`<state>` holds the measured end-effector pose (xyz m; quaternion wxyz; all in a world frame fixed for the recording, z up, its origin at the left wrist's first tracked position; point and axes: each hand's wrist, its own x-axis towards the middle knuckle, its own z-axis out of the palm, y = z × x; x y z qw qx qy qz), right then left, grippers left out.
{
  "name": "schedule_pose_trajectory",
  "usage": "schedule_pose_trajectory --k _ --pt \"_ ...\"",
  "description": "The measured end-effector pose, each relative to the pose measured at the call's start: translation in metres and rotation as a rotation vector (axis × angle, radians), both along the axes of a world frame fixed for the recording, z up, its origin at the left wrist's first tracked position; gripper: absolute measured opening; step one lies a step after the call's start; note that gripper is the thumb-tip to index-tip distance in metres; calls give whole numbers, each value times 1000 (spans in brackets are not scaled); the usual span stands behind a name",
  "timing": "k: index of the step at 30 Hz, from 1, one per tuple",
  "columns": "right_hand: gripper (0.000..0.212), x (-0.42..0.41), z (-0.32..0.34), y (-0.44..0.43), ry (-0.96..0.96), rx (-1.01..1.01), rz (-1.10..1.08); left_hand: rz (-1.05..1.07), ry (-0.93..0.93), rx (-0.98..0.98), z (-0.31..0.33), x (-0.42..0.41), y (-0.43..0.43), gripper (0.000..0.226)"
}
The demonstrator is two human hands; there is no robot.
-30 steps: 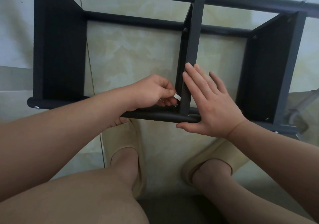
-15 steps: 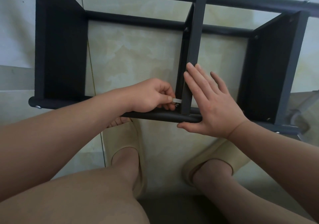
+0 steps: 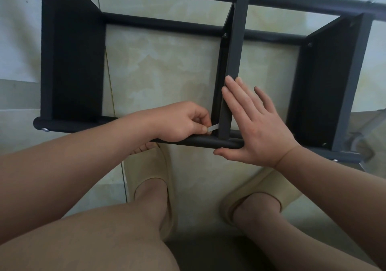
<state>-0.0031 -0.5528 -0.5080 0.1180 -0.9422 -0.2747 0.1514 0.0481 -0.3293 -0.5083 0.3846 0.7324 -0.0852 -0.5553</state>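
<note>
A dark grey metal rack frame (image 3: 71,62) lies on the tiled floor, with round tubes front and back and flat panels between them. My left hand (image 3: 183,122) pinches a small flat silver tool (image 3: 213,127) at the foot of the middle upright (image 3: 234,62), where it meets the near tube (image 3: 200,141). My right hand (image 3: 254,122) lies flat with straight fingers against the right side of that upright, thumb under the near tube. The fastener at the joint is hidden behind the tool and fingers.
My two feet in beige slippers (image 3: 152,172) stand just under the near tube. Pale marbled floor tiles (image 3: 158,66) show through the frame. A pale metal part (image 3: 359,141) lies at the right edge beyond the frame's end panel (image 3: 325,82).
My left hand has swung the silver tool downward a little at the joint. My right hand has stayed pressed on the upright.
</note>
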Motion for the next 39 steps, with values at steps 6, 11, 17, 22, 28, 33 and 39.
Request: schedule_pose_trajectory --k 6,11,17,22,28,33,39 --pt "116 0 0 0 -9 14 -4 -7 -90 19 2 1 3 14" --pt "116 0 0 0 -4 18 -5 -143 -317 129 5 9 10 14" --pt "116 -1 0 0 -10 26 -6 -128 -381 83 9 12 2 10" --pt "116 0 0 -1 -12 24 -4 361 25 -57 5 9 -10 14" --pt "116 0 0 0 -7 28 -10 617 121 2 -2 3 -17 4" --pt "116 0 0 0 5 8 -5 708 26 -11 -1 4 -18 9" --pt "116 0 1 0 8 17 -10 748 66 -16 -1 7 -20 3"
